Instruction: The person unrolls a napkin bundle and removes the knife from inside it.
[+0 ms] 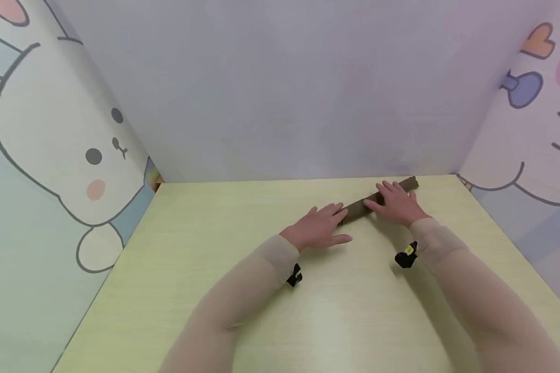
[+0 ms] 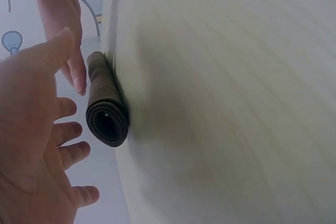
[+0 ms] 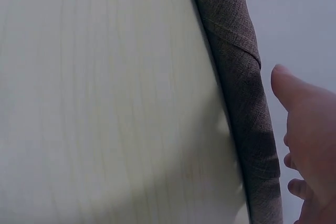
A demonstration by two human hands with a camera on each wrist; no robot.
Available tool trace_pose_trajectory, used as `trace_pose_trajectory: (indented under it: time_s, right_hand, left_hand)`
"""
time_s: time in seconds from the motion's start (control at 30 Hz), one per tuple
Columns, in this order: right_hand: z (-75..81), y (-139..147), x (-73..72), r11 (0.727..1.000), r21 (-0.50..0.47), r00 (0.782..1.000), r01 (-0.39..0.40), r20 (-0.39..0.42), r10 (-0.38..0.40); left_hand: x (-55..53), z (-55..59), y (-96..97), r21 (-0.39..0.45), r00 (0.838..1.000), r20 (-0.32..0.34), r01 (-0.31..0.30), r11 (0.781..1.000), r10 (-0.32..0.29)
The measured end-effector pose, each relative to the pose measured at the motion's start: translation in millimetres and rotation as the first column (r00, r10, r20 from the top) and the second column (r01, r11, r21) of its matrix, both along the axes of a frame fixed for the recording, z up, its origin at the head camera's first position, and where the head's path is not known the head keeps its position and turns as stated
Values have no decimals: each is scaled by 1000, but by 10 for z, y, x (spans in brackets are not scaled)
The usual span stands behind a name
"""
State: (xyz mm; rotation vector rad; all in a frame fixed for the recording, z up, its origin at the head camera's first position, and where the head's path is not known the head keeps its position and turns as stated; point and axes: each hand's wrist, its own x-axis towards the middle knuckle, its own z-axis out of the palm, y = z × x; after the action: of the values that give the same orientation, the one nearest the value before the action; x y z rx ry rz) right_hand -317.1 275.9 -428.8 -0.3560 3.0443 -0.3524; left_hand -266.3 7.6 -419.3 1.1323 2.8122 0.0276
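A dark brown rolled-up cloth (image 1: 356, 210) lies slantwise on the far part of the table, its right end farther back. Seen end-on in the left wrist view, the roll (image 2: 104, 85) shows several wound layers around a small hollow. My left hand (image 1: 315, 228) is at its near left end, fingers extended and thumb spread. Farther along it, my right hand (image 1: 396, 204) reaches over the roll with fingers straight. In the right wrist view, a slanting fold crosses the roll (image 3: 239, 72), and the right thumb (image 3: 294, 90) is beside it.
The pale wood-grain table (image 1: 205, 248) ends at a plain light wall (image 1: 280, 93) close behind the roll. Side panels with cartoon drawings (image 1: 51, 155) stand at left and right. Black wrist devices (image 1: 406, 255) hang under both sleeves.
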Motion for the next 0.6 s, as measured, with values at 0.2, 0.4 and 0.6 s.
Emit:
trace_pose_trajectory:
  time_s: [0.2, 0.4, 0.6]
  right_hand:
    - [-45, -18, -33, 1000, 16, 999, 26, 27, -26]
    - [-51, -48, -19, 999, 15, 999, 42, 31, -42]
    - [-84, -49, -35, 999, 20, 999, 40, 24, -41]
  left_hand:
    - [-51, -63, 130, -26, 1000, -4, -16, 1000, 16]
    - [-79, -127, 161, -10, 999, 14, -31, 999, 31]
    - [-68, -120, 148, 8, 998, 54, -35, 999, 34]
